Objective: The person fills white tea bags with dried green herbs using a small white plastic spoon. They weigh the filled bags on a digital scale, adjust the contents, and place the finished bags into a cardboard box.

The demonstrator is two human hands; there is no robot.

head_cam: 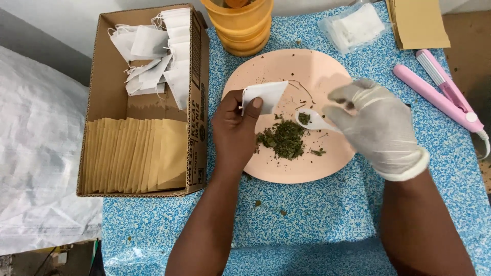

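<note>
I see the white bag [266, 94] held over the pink plate [266, 69], pinched between thumb and fingers of my bare left hand [234, 128]. My gloved right hand [376, 125] grips a white spoon [313, 120] with a few dried leaves in it, just right of the bag and above the leaf pile [284, 139]. A box [197, 97] of bags and envelopes stands left; a pink sealer [442, 92] lies right.

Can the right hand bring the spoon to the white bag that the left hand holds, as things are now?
Probably yes. The right hand holds the spoon over the plate, just beside the white bag pinched in the left hand. Nothing stands between spoon and bag; whether the bag's mouth is open cannot be told.
</note>
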